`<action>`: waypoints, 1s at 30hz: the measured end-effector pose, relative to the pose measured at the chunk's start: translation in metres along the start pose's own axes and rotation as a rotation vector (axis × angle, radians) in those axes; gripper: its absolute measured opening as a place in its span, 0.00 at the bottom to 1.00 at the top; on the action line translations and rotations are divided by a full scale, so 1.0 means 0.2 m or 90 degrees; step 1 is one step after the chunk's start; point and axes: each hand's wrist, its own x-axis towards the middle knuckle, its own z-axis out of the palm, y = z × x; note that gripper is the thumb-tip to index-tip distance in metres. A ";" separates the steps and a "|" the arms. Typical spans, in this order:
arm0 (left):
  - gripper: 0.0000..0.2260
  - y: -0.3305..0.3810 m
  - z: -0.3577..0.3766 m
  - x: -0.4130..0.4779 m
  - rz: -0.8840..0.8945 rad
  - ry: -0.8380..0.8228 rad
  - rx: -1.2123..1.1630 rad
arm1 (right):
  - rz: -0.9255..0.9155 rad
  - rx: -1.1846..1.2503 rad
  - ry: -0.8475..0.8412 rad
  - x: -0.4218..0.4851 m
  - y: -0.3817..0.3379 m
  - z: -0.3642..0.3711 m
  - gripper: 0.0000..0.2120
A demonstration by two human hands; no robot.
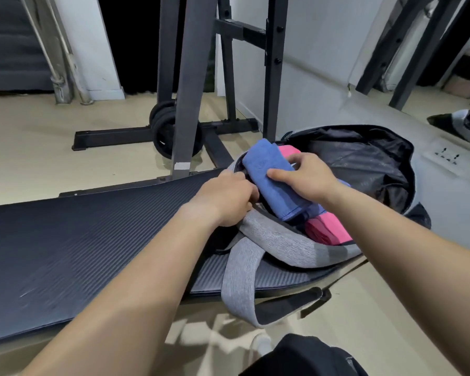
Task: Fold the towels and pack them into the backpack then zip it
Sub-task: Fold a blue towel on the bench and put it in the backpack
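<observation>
Mat (pixel 79 240): black, ribbed; we see the backpack lying on its right end.
Backpack (pixel 282 242): grey, unzipped, mouth gaping.
Blue towel (pixel 266 185): folded, resting in the backpack's mouth on the pink towel.
Pink towel (pixel 326 229): folded, inside the backpack.
Right hand (pixel 307 177): fingers and thumb hold the blue towel.
Left hand (pixel 225 199): fingers curled on the backpack's rim.

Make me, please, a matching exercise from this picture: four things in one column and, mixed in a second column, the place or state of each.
Things
1. blue towel
2. pink towel
3. backpack
4. weight plates

Places or states
A. low on the metal rack
B. open, partly on the black mat
C. held by the right hand
D. inside the backpack, under another towel

Pairs: 1-C, 2-D, 3-B, 4-A
</observation>
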 end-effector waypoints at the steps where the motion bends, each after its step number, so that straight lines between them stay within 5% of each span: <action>1: 0.14 -0.01 -0.02 -0.01 0.000 0.003 -0.026 | 0.005 -0.017 0.003 0.00 -0.02 0.02 0.19; 11: 0.09 -0.04 -0.08 -0.13 0.003 0.067 -0.173 | 0.065 -0.118 -0.214 -0.05 -0.09 0.03 0.09; 16: 0.13 -0.02 -0.07 -0.15 -0.031 0.060 -0.181 | -0.025 -0.309 -0.148 -0.08 -0.03 0.06 0.11; 24: 0.13 0.02 -0.07 -0.13 -0.057 0.096 -0.186 | -0.153 -0.431 0.053 -0.13 0.00 0.09 0.25; 27: 0.11 0.04 -0.07 -0.13 -0.099 0.097 -0.190 | -0.066 -0.380 -0.042 -0.11 0.10 0.07 0.40; 30: 0.12 0.08 -0.05 -0.10 -0.129 0.176 -0.107 | 0.040 -0.261 -0.152 -0.12 0.21 0.12 0.41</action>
